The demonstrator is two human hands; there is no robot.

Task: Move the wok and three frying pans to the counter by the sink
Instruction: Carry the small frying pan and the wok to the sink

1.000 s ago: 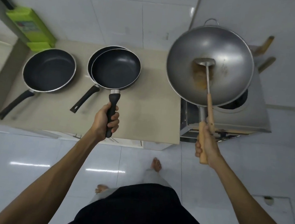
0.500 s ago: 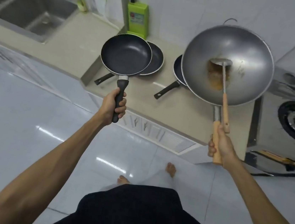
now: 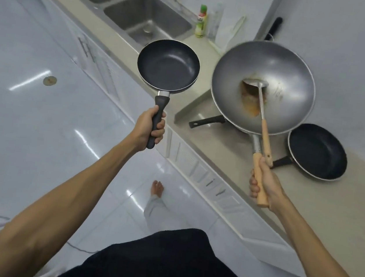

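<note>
A: What is the left hand point(image 3: 149, 126) carrying?
B: It is wrapped tight around the matte black handle of a small round frying pan point(image 3: 168, 65), dark non-stick inside with a thin bright rim, held level in the air over the near edge of the beige stone counter point(image 3: 228, 148), just right of the steel double sink point(image 3: 135, 10).

A: And the right hand point(image 3: 263, 185)?
B: Closed on the pale wooden handle of the wok point(image 3: 263, 86), a wide grey metal bowl with a brown patch at its bottom. A steel ladle point(image 3: 260, 102) with a wooden grip lies inside it.

A: The other pans?
B: One black pan point(image 3: 318, 151) sits on the counter to the right. Another is under the wok; only its black handle point(image 3: 206, 121) shows.
</note>
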